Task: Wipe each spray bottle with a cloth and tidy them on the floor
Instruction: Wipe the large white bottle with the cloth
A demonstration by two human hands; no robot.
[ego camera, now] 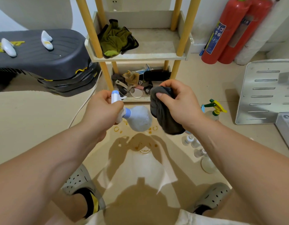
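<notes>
Spray bottle [137,118] in left hand [101,109] grip; cloth [165,111] beside, right hand [179,103].

The spray bottle [139,118] hangs left of the cloth [165,114], before the shelf [140,58].

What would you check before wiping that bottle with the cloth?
1. Grip: the left hand holds the bottle by its neck: ok.
2. Wiper ready: the right hand grips the cloth: ok.
3. Contact between cloth and bottle: cannot tell; they sit side by side.
4. Surface clean: not ok, dark specks on the bottle's body.
5. Clear of the hands: the green sprayer stands on the floor to the right: ok.
</notes>
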